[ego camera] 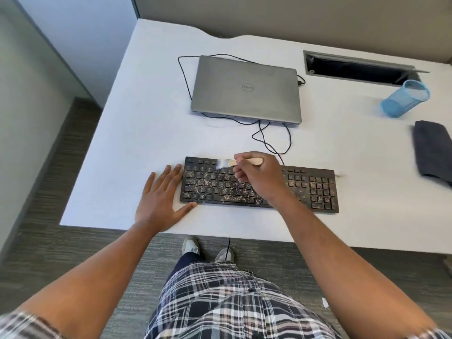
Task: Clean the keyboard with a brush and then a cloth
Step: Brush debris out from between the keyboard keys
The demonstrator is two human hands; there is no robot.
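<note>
While the left hand (161, 194) lay flat with fingers spread, touching the dusty keyboard's (259, 185) nine o'clock end, the right hand (259, 174) pinched a brush (234, 163), bristles on the top key rows. At two o'clock, well apart, lay the dark cloth (433, 150).

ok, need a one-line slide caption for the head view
Right hand sweeps a brush over the crumb-speckled keyboard while the left hand lies flat at its end; cloth waits aside.
</note>
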